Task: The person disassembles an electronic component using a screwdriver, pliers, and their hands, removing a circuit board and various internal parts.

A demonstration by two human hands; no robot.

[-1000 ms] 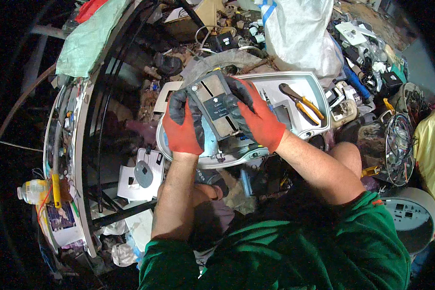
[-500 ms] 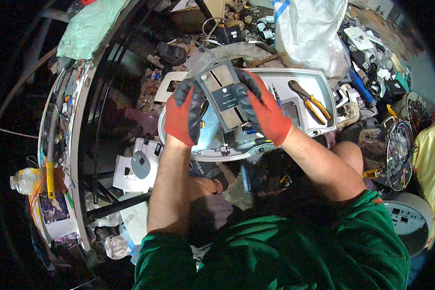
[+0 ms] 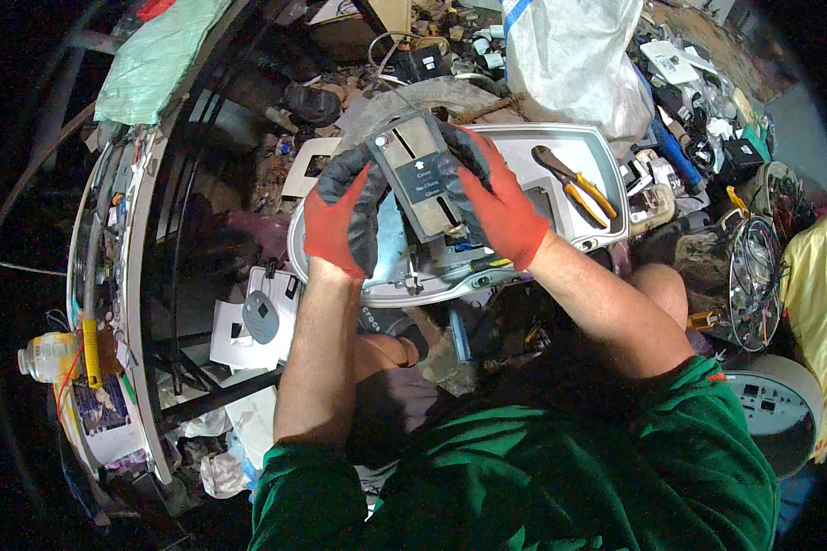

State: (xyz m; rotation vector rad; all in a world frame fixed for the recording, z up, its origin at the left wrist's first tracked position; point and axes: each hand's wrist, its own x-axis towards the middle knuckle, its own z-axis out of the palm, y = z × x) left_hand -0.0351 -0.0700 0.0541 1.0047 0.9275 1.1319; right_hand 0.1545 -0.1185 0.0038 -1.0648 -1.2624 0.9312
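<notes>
Both my hands wear red gloves with black palms and fingers. Between them is a grey rectangular coin-slot faceplate [image 3: 423, 179] with two slots and a dark label, tilted above the white plastic casing [image 3: 618, 170]. My left hand [image 3: 345, 216] closes on its left edge, and my right hand [image 3: 498, 202] grips its right side with the thumb near the label. Inside the casing, to the right, lie cutting pliers [image 3: 586, 195] with yellow handles. A yellow-and-black tool handle [image 3: 489, 263] shows at the casing's near edge, below my right hand.
A rack-like shelf [image 3: 138, 303] with a clear bottle [image 3: 48, 356] runs along the left. Behind the casing stands a white sack [image 3: 574, 64]. Electronic scrap [image 3: 698, 101] heaps up at the right, near a bundle of wires [image 3: 753, 285]. White panels [image 3: 271, 321] lie at lower left.
The view has shifted a little, so the surroundings sit slightly further left. Both hands still hold the faceplate at nearly the same tilt.
</notes>
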